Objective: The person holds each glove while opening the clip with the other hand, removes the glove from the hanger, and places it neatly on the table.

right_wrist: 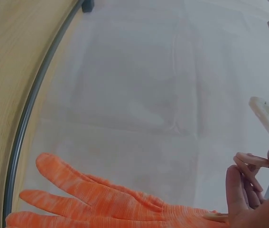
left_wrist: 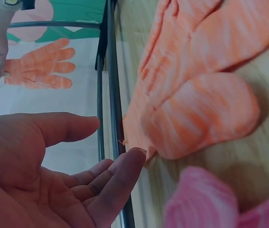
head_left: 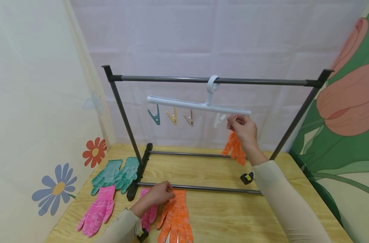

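Note:
At the right end of a pale hanger [head_left: 178, 103], my right hand [head_left: 245, 130] pinches a tan clothespin [right_wrist: 249, 167] between thumb and fingers. An orange glove [head_left: 234, 148] hangs below that hand, fingers downward. Its cuff meets a tan clip tip [right_wrist: 215, 217] close to my fingers in the right wrist view. Low over the table, my left hand [head_left: 161, 194] is at the cuff of a second orange glove [head_left: 176, 216] lying flat. In the left wrist view its thumb and fingers stand apart with nothing between them, one fingertip right at the cuff edge.
The hanger hooks over the top bar [head_left: 160, 79] of a dark rack. Teal [head_left: 155, 116], yellow [head_left: 173, 117], beige [head_left: 189, 118] and white clothespins [head_left: 219, 119] hang from it. Green gloves [head_left: 106, 173] and pink gloves [head_left: 99, 209] lie on the wooden table [head_left: 221, 216], left.

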